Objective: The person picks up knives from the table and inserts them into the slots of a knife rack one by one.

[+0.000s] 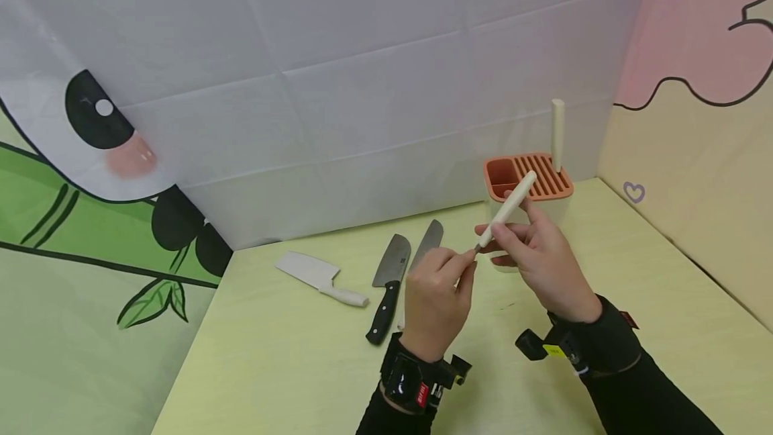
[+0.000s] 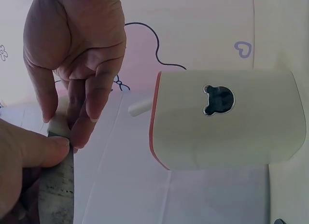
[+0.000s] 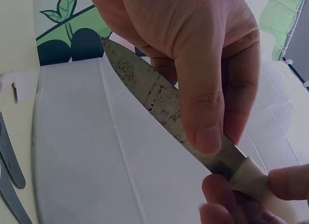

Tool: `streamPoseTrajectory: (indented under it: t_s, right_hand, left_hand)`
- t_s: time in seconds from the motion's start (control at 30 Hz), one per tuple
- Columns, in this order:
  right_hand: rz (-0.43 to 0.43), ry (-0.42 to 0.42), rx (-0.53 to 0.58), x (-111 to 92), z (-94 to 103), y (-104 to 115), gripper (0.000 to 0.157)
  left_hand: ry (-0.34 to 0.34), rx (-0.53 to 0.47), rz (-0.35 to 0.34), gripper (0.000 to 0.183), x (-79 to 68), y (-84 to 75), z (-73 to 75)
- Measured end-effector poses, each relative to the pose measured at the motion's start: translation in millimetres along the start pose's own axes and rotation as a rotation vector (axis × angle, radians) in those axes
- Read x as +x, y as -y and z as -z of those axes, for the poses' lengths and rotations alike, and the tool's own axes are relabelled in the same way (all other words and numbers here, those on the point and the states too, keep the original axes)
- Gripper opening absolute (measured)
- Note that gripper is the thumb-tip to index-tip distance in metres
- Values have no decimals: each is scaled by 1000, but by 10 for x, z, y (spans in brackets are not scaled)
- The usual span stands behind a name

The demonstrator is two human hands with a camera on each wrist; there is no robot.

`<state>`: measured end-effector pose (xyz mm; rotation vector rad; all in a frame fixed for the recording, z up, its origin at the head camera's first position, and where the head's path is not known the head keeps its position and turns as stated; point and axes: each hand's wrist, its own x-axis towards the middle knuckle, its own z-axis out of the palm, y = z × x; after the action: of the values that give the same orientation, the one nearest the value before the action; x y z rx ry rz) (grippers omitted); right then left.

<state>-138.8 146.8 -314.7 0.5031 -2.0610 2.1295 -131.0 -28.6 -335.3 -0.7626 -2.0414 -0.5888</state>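
Both hands hold one small knife with a white handle (image 1: 514, 201) above the table, in front of the knife holder. My left hand (image 1: 436, 304) pinches its blade near the handle. In the right wrist view the blade (image 3: 145, 91) is pointed and dark-spotted, with the left thumb (image 3: 207, 122) lying across it. Fingers of my right hand (image 1: 552, 267) grip the handle. Behind it stands the holder (image 1: 543, 210), cream with an orange slotted top; another white handle (image 1: 558, 133) rises from one slot. The left wrist view shows a dark bear-shaped window (image 2: 221, 99) in its side.
Left on the table (image 1: 272, 368) lies a cleaver (image 1: 309, 270) with a white handle. Beside it is a black-handled knife (image 1: 386, 297). Another knife (image 1: 430, 237) lies partly hidden behind the left hand. Printed cloth walls (image 1: 362, 99) edge the table at the back and right.
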Motion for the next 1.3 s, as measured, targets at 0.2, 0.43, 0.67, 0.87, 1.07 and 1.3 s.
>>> streamPoseTrajectory:
  t_s: [0.2, 0.43, 0.67, 0.87, 1.07, 1.3]
  right_hand:
    - [15, -32, -91, -1, 56, 16, 61]
    - [33, -80, -161, -12, 159, 15, 58]
    - [84, -166, -303, 83, 464, 140, 56]
    - [128, -223, -551, 333, 862, 330, 55]
    - [146, -167, -664, 545, 1061, 454, 59]
    - [150, -158, -727, 792, 1209, 609, 54]
  left_hand:
    - [29, -52, 3, 15, 4, -75, -56]
    - [48, -130, 1, 14, 11, -130, -106]
    - [136, -47, -104, 18, 194, 71, -121]
    - [291, 121, -171, 31, 514, 380, -309]
    - [472, 198, -207, 47, 734, 505, -542]
    - [689, 250, -211, 53, 986, 374, -792]
